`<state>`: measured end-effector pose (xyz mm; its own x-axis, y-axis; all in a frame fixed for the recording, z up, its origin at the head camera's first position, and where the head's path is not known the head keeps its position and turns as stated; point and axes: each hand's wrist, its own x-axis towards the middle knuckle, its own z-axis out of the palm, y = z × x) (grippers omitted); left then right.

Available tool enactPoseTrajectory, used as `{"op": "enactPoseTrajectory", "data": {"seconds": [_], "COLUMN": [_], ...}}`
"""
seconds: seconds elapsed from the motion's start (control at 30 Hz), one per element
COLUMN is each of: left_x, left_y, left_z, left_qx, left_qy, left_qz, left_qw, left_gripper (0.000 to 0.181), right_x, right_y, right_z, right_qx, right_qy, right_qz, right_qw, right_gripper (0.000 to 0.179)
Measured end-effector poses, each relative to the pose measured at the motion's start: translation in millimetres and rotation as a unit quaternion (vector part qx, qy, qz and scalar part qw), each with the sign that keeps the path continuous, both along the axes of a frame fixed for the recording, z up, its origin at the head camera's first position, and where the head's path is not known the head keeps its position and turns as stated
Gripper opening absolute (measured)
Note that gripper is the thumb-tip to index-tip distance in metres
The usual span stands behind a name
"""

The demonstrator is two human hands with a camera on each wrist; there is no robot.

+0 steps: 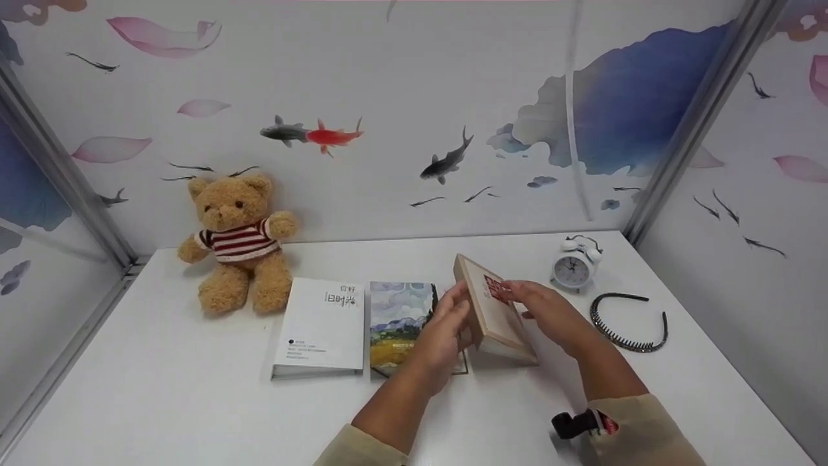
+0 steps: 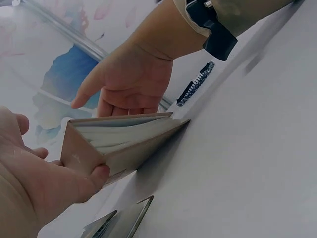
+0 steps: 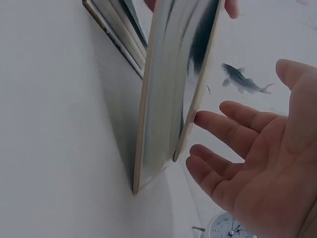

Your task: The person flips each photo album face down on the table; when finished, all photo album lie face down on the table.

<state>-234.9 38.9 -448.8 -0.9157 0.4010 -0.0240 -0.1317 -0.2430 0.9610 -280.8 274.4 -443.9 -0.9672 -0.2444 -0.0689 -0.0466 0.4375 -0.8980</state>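
Note:
A beige hardcover book [image 1: 511,327] with red print on its front stands tilted on the table, its covers slightly apart. My left hand [image 1: 443,340] grips it at the spine, with the thumb on one side in the left wrist view. My right hand [image 1: 546,314] is at the front cover with fingers extended, and a fingertip meets the cover's edge in the right wrist view. Beneath my left hand lies a book with a painted landscape cover [image 1: 398,317], partly hidden by that hand and forearm. A white book [image 1: 320,323] lies left of it.
A teddy bear [image 1: 242,246] in a striped shirt sits at the back left against the wall. A white alarm clock [image 1: 572,266] stands at the back right, with a dark toothed headband [image 1: 611,338] in front of it. Walls with metal posts enclose the white table [image 1: 194,395].

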Motion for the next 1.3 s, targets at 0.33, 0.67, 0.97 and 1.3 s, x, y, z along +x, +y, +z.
{"op": "enactPoseTrajectory", "data": {"seconds": [0.33, 0.67, 0.97, 1.3], "left_x": [2.9, -0.5, -3.5, -13.6], "left_y": [1.2, 0.1, 4.0, 20.3], "left_z": [8.5, 11.7, 4.8, -13.2], "left_qx": [0.055, 0.074, 0.015, -0.014], "left_qy": [0.031, 0.029, 0.046, -0.049], "left_qz": [-0.001, 0.002, -0.064, -0.054], "left_qw": [0.998, 0.9968, 0.9967, 0.9972], "left_gripper": [0.055, 0.058, 0.06, 0.071], "right_x": [17.7, 22.6, 16.6, 10.3], "right_y": [-23.1, -28.9, -13.0, 6.3], "right_z": [22.5, 31.8, 29.8, 30.4], "right_qx": [-0.069, -0.134, -0.136, -0.122], "right_qy": [0.059, 0.063, 0.042, 0.042], "right_qz": [0.034, -0.012, -0.052, -0.095], "right_qw": [0.9953, 0.9888, 0.9884, 0.9871], "right_gripper": [0.057, 0.06, 0.072, 0.072]}}
